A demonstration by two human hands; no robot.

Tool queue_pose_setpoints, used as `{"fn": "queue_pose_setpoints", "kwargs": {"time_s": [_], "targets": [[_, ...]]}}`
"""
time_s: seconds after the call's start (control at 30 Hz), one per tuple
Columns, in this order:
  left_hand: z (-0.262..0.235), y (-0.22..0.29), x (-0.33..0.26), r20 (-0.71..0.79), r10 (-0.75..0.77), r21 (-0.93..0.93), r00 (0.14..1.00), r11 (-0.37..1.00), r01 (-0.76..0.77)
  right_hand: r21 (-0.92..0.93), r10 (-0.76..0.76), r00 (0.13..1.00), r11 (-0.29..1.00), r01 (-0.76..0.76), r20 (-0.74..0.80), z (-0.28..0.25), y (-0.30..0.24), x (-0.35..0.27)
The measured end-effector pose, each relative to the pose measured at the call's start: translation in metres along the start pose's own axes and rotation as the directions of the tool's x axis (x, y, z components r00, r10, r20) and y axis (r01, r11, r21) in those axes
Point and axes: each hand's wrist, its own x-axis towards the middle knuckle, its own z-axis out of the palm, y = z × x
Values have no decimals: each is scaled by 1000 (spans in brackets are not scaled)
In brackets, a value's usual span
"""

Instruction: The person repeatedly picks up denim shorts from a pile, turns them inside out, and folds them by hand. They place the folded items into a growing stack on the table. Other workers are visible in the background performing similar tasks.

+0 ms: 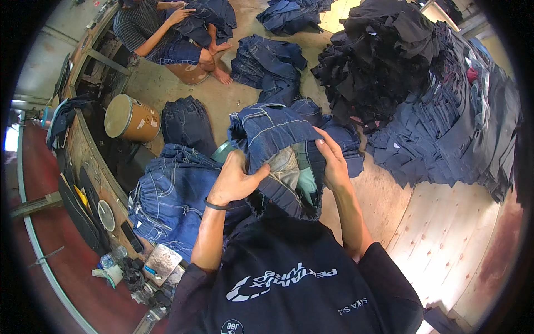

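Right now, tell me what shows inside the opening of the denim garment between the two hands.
Inside the denim garment, pale greyish fabric and light green fabric show between the left hand and right hand. Anything deeper is hidden by the denim's folds.

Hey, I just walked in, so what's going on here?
A person is holding a dark blue denim garment up in front of their chest, left hand and right hand on either side, with pale and greenish lining showing. A blue denim heap lies to their left, and a large black cloth pile rises at upper right. At upper left, a co-worker also handles denim.
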Motion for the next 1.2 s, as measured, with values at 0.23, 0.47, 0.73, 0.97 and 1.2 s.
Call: {"fn": "queue_pose_setpoints", "kwargs": {"time_s": [0.23,0.47,0.73,0.97,1.2], "targets": [[29,13,-6,3,-293,-440,956,858,265,0,117,941,992,-123,-318,22,1,-14],[52,14,6,-170,-301,-352,938,908,227,226,204,973,958,-175,-112,8,36,-14],[-19,9,-1,-120,-177,-370,977,921,122,-626,-116,947,773,-103,-299,-109,-46,9],[-51,19,-24,-234,-204,-361,951,926,110,-848,-313,912,526,-66,-265,-193,-124,2],[-41,24,-25,-251,-189,-356,950,930,91,-935,-402,897,354,-36,-186,-204,-27,0]]}}
